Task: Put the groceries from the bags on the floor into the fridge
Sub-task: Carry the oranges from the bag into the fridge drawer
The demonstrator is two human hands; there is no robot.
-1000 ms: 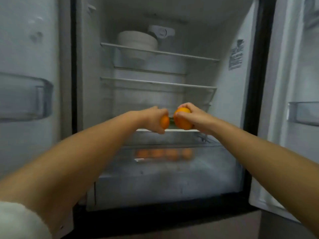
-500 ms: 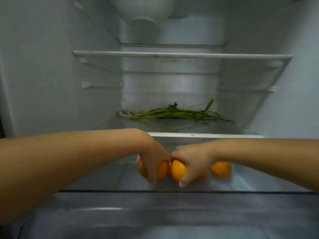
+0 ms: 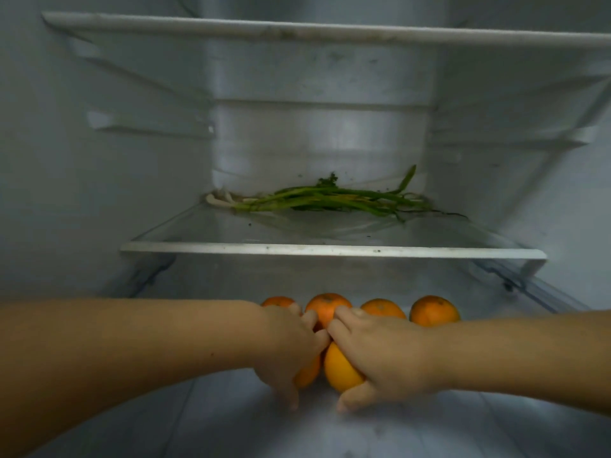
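Observation:
Both my hands reach into the fridge's lower compartment (image 3: 429,431). My left hand (image 3: 291,352) curls over an orange (image 3: 309,373) that shows only at its lower edge. My right hand (image 3: 380,352) grips a second, yellower orange (image 3: 340,368) right beside it; both fruits sit low on the compartment floor. Behind the hands a row of several oranges (image 3: 433,310) lines the back. No grocery bags are in view.
A glass shelf (image 3: 330,251) crosses just above the hands, with a bunch of green onions (image 3: 330,200) lying at its back. Another shelf edge (image 3: 330,29) runs along the top. White fridge walls close in on both sides.
The view has pushed deeper into the fridge. Both hands have lowered their oranges to the compartment floor, in front of the row of oranges at the back.

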